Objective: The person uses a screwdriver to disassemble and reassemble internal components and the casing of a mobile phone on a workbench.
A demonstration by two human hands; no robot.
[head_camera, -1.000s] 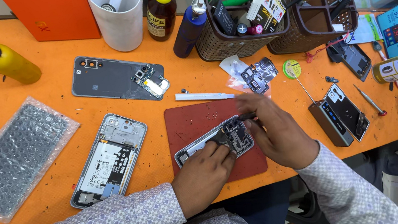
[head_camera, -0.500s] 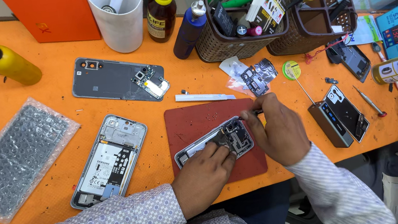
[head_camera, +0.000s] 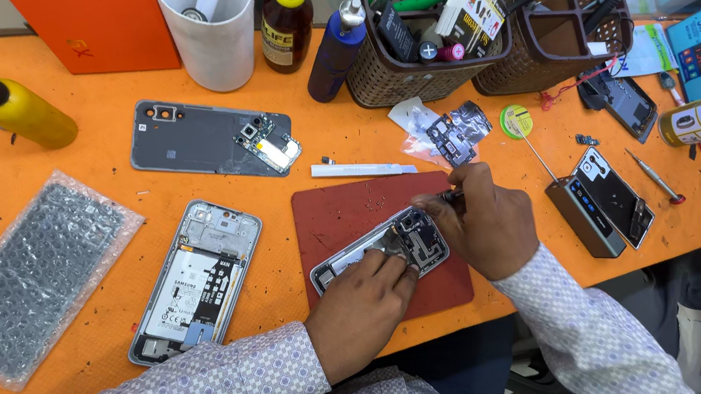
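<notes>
between both hands (head_camera: 363, 309) (head_camera: 490, 226) lies opened phone (head_camera: 382, 248).

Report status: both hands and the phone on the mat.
Left hand pressing down the opened phone on the red mat. Right hand holding a thin tool at its top end. Nothing blocking.

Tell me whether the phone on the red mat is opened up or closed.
Opened up: the silver-framed phone on the red mat shows bare internal parts, no back cover.

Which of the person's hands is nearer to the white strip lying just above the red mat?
Right. The right hand works at the mat's upper right, just below the white strip's end. The left hand rests lower, at the mat's bottom edge.
</notes>
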